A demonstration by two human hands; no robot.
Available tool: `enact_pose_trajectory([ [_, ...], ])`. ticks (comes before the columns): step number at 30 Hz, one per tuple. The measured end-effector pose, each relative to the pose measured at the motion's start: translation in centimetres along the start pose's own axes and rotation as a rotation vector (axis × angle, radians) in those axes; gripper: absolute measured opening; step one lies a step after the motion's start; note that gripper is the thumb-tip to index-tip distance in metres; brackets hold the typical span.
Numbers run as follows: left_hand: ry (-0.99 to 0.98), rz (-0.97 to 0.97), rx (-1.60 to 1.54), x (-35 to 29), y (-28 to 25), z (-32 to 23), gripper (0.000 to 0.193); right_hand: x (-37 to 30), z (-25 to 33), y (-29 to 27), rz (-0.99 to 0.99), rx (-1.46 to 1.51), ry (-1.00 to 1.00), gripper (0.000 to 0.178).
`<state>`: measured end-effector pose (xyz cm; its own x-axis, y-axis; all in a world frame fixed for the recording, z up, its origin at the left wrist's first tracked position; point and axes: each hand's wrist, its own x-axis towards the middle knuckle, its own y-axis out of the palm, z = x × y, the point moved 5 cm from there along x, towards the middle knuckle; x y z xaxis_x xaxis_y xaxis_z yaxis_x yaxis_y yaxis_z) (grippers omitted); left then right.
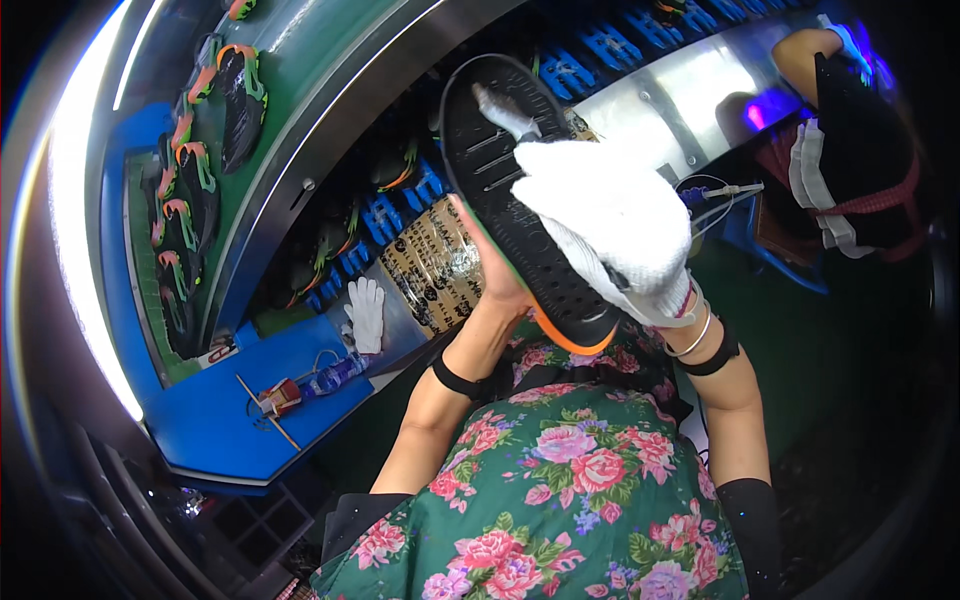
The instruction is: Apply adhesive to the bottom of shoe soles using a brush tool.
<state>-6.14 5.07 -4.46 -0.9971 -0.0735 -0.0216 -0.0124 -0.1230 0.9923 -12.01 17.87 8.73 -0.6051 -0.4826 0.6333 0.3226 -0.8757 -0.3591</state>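
A black shoe sole (pixel 490 160) with an orange and green edge is tilted up in front of me, its slotted and dimpled face toward me. My left hand (pixel 500 270), bare, holds it by its left edge, with some fingers hidden behind it. My right hand (pixel 610 215) wears a white knit glove and is over the middle of the sole. From its fingertips juts a small brush (pixel 505 110) with a brownish tip and silvery band, lying against the sole's upper part. The glove hides the brush's handle.
A blue shelf (pixel 220 420) at left carries a red container (pixel 280 397), a blue bottle (pixel 335 375) and a white glove (pixel 366 312). Several shoes (pixel 190 190) ride a green belt behind a metal frame. Blue racks (pixel 610 45) line the back; another person's arm (pixel 803 65) is at upper right.
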Motion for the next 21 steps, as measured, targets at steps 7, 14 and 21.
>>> enact_pose_trajectory([
  [7, -0.094, 0.184, 0.810, -0.6, -2.5, 0.2, 0.085, -1.3, 0.5, 0.4, 0.048, 0.037, -0.002, 0.036],
  [14, -0.054, -0.357, 0.846, 0.2, -2.5, 1.0, 0.102, -1.4, -0.2, -0.5, -0.054, 0.034, 0.113, 0.026],
  [21, -0.029, -0.461, 0.902, 0.5, -1.6, 0.2, 0.110, -1.9, -1.2, -1.4, -0.001, 0.146, 0.163, 0.023],
])
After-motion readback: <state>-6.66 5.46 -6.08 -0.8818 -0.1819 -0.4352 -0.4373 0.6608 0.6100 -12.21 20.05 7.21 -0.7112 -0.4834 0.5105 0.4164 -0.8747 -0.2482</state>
